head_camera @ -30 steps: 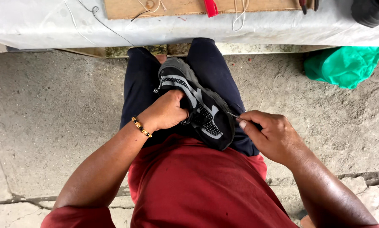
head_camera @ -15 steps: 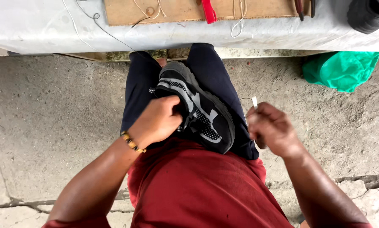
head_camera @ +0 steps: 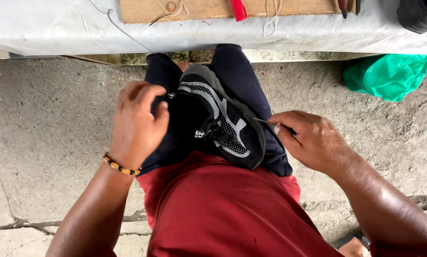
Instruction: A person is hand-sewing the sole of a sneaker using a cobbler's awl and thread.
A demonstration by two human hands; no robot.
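A black and grey shoe (head_camera: 220, 121) lies on the seated person's lap, across dark blue trousers (head_camera: 242, 81), its toe pointing away toward the counter (head_camera: 56, 28) and its heel near the red shirt (head_camera: 223, 209). The left hand (head_camera: 137, 123) sits at the shoe's left side, its fingers (head_camera: 149, 95) curled together over the collar edge and the trouser cloth beside it; whether they truly clamp the shoe I cannot tell. A beaded bracelet (head_camera: 120, 166) rings that wrist. The right hand (head_camera: 313, 140) hovers just beside the shoe's right edge, its thumb and forefinger pinched together on a thin needle (head_camera: 261, 121) whose tip points at the sole's side. Above, the counter is covered in pale sheeting and carries a brown board (head_camera: 199, 9), a red strip (head_camera: 238, 9) and loose thread (head_camera: 270, 21). A green plastic bag (head_camera: 389, 76) lies on the concrete floor (head_camera: 42, 119) to the right, under the counter's edge
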